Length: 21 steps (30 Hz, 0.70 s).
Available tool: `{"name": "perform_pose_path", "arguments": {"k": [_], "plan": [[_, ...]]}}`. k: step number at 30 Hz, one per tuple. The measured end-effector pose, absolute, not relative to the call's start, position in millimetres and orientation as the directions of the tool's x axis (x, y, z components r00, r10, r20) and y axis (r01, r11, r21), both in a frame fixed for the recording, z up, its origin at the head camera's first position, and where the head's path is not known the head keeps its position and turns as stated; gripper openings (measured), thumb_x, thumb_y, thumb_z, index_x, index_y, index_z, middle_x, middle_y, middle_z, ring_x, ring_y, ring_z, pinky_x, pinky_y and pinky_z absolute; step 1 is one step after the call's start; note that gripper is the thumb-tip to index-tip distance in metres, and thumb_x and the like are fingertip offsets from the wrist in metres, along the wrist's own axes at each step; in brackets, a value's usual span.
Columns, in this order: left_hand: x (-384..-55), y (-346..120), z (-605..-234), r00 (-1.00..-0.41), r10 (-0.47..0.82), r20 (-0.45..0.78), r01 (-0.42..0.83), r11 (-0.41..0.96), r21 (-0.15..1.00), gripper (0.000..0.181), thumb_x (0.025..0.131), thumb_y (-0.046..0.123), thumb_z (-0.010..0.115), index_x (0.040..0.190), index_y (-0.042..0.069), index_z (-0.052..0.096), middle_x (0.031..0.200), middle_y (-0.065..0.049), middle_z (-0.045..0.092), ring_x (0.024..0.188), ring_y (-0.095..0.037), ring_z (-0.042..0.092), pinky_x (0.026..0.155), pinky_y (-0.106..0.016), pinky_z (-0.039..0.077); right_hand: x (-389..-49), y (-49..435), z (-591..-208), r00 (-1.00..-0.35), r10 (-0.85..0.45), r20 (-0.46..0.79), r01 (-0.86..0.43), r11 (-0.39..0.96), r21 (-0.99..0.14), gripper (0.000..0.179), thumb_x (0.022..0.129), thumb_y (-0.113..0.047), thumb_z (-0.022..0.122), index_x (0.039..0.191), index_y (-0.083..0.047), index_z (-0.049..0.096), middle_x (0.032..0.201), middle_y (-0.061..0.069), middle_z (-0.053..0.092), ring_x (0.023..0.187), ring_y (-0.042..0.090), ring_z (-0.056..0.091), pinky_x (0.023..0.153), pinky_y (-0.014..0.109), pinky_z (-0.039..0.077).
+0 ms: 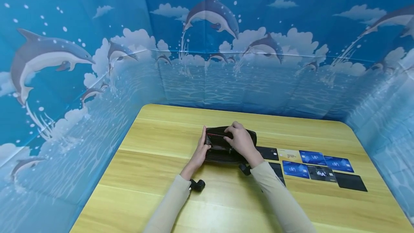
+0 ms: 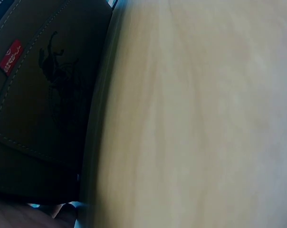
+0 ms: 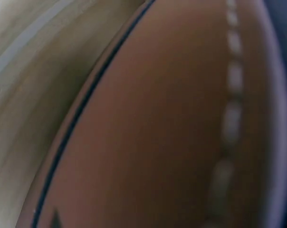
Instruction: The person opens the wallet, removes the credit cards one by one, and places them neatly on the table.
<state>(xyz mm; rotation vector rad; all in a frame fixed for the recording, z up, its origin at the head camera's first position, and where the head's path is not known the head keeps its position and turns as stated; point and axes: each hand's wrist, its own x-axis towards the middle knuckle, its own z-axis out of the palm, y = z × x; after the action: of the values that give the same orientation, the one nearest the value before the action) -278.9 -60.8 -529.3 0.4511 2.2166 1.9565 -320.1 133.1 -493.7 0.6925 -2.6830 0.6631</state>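
A dark zip-around wallet (image 1: 223,158) stands open on the table, its inner compartments facing up. At its left end my left hand (image 1: 199,153) grips the side, thumb on the inner edge and fingers along the outside. My right hand (image 1: 242,141) reaches over the right part, thumb and fingertips curled at an inner divider with a thin red edge. The left wrist view shows the wallet's stitched outer face with a small red label (image 2: 11,57) and an embossed figure. Up close in the right wrist view is the wallet's brown side (image 3: 157,118) with pale stitching.
Right of the wallet, several cards lie in two rows, among them a gold card (image 1: 289,155), blue cards (image 1: 312,157) and a plain black card (image 1: 350,181). The right forearm partly covers another dark card (image 1: 277,171). A dolphin-printed curtain (image 1: 207,82) surrounds the wooden table (image 1: 155,136).
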Motion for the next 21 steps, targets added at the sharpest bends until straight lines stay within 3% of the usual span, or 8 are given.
{"name": "perform_pose_path", "arguments": {"k": [8,21], "plan": [[-277.1,-62.4,-531.5,-0.947,0.311,0.084,0.121,0.100,0.988,0.073,0.097,0.001,0.032,0.152,0.022,-0.010,0.157,-0.006,-0.012,0.141,-0.026,-0.007,0.108,-0.055,0.008,-320.9,126.2,-505.2,-0.809,-0.461,0.366,-0.532,0.838,-0.120,0.026,0.075,-0.030,0.081,0.091,-0.011,0.075,0.084,0.003,0.066,0.078,0.024,0.057,0.069,0.039,0.047],[-278.4,-61.2,-529.3,-0.943,0.322,0.089,0.125,0.093,0.988,0.073,0.097,0.001,0.032,0.152,0.021,-0.011,0.157,-0.006,-0.012,0.141,-0.027,-0.007,0.108,-0.055,0.012,-324.0,126.0,-510.6,-0.826,-0.368,0.427,-0.486,0.848,-0.209,0.021,0.074,-0.032,0.081,0.075,-0.014,0.069,0.066,-0.001,0.063,0.062,0.018,0.051,0.063,0.036,0.042]]}}
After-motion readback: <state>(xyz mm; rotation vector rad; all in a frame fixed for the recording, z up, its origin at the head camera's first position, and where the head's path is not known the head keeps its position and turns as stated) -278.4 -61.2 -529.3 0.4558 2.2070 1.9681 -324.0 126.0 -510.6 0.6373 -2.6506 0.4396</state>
